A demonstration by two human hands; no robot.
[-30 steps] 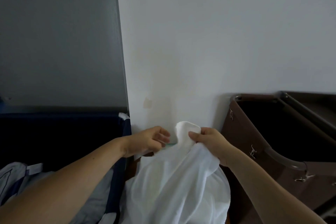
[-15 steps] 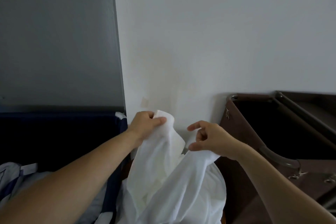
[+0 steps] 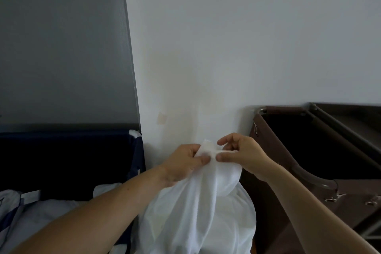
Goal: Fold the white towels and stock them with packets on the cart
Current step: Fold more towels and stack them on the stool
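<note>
Both hands meet low in the view, toward 6 o'clock. Left hand pinches a top corner of the white towel, thumb against curled fingers. Right hand, at its 3 o'clock and nearly touching it, pinches the same edge with thumb and forefinger; the other fingers are raised and loosely bent. Towel hangs bunched below both hands, in front of the white wall. Brown cart at 4 o'clock. Navy bin at 8 o'clock.
</note>
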